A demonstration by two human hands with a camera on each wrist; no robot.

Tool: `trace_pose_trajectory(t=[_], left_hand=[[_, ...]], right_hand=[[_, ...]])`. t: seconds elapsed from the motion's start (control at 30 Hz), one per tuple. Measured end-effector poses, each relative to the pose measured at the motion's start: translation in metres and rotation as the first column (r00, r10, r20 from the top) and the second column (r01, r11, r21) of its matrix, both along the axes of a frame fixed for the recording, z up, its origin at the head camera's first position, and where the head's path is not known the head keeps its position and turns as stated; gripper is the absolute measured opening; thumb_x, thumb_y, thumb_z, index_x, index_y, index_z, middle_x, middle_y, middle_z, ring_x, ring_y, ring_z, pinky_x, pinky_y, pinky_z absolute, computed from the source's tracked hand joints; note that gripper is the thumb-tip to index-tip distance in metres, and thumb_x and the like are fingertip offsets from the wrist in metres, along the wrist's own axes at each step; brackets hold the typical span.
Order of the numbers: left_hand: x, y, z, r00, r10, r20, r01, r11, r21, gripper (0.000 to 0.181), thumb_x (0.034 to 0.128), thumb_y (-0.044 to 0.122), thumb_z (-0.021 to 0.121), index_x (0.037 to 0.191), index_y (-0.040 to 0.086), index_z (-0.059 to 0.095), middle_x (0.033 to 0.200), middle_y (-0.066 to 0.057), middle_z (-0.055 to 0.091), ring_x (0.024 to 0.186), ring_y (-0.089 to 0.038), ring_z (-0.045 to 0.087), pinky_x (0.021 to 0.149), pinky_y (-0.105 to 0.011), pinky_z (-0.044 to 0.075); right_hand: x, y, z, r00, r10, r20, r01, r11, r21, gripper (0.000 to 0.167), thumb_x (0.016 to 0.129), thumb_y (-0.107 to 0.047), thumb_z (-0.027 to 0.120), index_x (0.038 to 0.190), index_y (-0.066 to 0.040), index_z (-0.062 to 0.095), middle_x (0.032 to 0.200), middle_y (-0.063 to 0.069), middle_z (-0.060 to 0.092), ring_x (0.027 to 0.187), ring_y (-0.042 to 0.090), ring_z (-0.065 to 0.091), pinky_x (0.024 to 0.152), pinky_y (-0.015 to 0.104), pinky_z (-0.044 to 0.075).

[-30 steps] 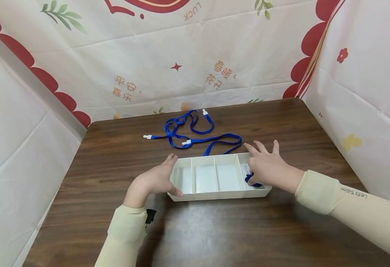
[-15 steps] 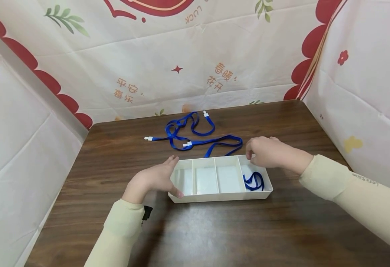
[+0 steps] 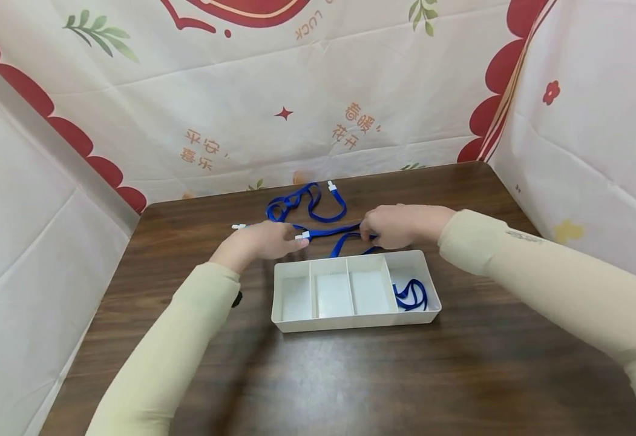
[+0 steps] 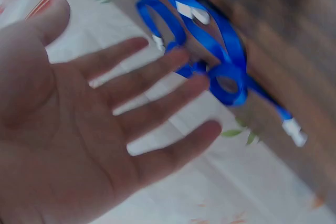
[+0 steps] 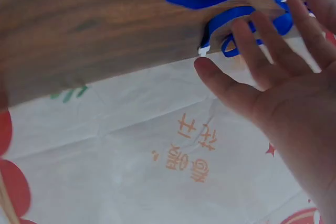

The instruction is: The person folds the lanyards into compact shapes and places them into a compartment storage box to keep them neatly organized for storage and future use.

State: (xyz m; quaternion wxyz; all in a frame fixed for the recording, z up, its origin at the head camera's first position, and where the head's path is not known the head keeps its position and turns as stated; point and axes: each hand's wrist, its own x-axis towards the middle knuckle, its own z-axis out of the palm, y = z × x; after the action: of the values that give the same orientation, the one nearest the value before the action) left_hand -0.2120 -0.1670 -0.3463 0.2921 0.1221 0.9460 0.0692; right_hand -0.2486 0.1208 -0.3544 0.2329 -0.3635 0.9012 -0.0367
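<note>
Two blue lanyards with white clips lie on the table behind a white divided tray (image 3: pixel 353 321). My left hand (image 3: pixel 268 240) hovers by the white clip (image 3: pixel 304 235) of the nearer lanyard (image 3: pixel 331 232); in the left wrist view its fingers (image 4: pixel 157 111) are spread and hold nothing. Over the loop end of that same lanyard is my right hand (image 3: pixel 396 226), whose fingers (image 5: pixel 226 85) look extended and apart in the right wrist view. The farther lanyard (image 3: pixel 344 208) lies tangled near the back edge. A coiled blue lanyard (image 3: pixel 423 295) sits in the tray's rightmost compartment.
The brown wooden table (image 3: pixel 318 381) extends in front of the tray. A printed white cloth (image 3: pixel 241 91) hangs behind it, with more cloth at both sides. The tray's other compartments show bare bottoms.
The coiled lanyard was released in the right compartment. My right hand has moved up and left out of the tray to the nearer lanyard; my left hand has left the tray's left end.
</note>
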Motion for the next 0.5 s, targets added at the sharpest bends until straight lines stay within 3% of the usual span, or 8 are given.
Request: trace_pose_trajectory(t=[0.13, 0.23, 0.3, 0.37, 0.5], left_hand=[[-0.02, 0.01, 0.0, 0.998, -0.02, -0.058, 0.007, 0.977, -0.211, 0.068, 0.1104, 0.06, 0.042, 0.16, 0.014, 0.047, 0.164, -0.013, 0.05, 0.152, -0.037, 0.048, 0.119, -0.065, 0.043], [-0.037, 0.012, -0.004, 0.996, -0.057, -0.062, 0.038, 0.963, -0.265, 0.05, 0.1096, 0.052, 0.052, 0.139, 0.013, 0.065, 0.146, -0.011, 0.066, 0.135, -0.031, 0.062, 0.111, -0.058, 0.051], [-0.047, 0.013, -0.009, 0.996, -0.075, -0.051, 0.059, 0.962, -0.267, 0.041, 0.1084, 0.046, 0.057, 0.13, 0.013, 0.069, 0.138, -0.009, 0.07, 0.128, -0.029, 0.064, 0.109, -0.055, 0.052], [-0.056, 0.012, -0.016, 0.996, -0.08, -0.032, 0.07, 0.968, -0.242, 0.039, 0.1071, 0.041, 0.062, 0.131, 0.011, 0.069, 0.139, -0.009, 0.069, 0.131, -0.029, 0.063, 0.113, -0.054, 0.05], [-0.071, 0.011, -0.028, 0.998, -0.06, 0.019, 0.062, 0.989, -0.135, 0.054, 0.1053, 0.034, 0.067, 0.154, 0.014, 0.056, 0.159, -0.011, 0.056, 0.148, -0.034, 0.052, 0.121, -0.054, 0.045]], right_hand=[[-0.013, -0.022, -0.01, 0.999, 0.045, 0.013, -0.045, 0.996, 0.083, 0.042, 0.107, -0.009, 0.056, 0.148, -0.014, 0.063, 0.159, 0.012, 0.056, 0.153, 0.038, 0.047, 0.121, 0.075, 0.033], [-0.023, -0.039, -0.02, 0.996, 0.091, -0.021, -0.087, 0.985, 0.15, 0.05, 0.106, -0.007, 0.051, 0.154, -0.018, 0.058, 0.17, 0.014, 0.041, 0.159, 0.042, 0.036, 0.121, 0.077, 0.031], [-0.029, -0.049, -0.028, 0.994, 0.103, -0.035, -0.094, 0.977, 0.192, 0.054, 0.106, -0.006, 0.048, 0.157, -0.021, 0.055, 0.175, 0.014, 0.032, 0.161, 0.043, 0.03, 0.121, 0.075, 0.032], [-0.034, -0.058, -0.035, 0.993, 0.112, -0.042, -0.1, 0.971, 0.217, 0.056, 0.105, -0.006, 0.046, 0.158, -0.023, 0.053, 0.176, 0.013, 0.028, 0.162, 0.043, 0.026, 0.122, 0.073, 0.032], [-0.04, -0.071, -0.045, 0.995, 0.101, -0.006, -0.097, 0.972, 0.216, 0.057, 0.106, -0.008, 0.043, 0.16, -0.026, 0.049, 0.178, 0.01, 0.023, 0.165, 0.041, 0.021, 0.124, 0.076, 0.024]])
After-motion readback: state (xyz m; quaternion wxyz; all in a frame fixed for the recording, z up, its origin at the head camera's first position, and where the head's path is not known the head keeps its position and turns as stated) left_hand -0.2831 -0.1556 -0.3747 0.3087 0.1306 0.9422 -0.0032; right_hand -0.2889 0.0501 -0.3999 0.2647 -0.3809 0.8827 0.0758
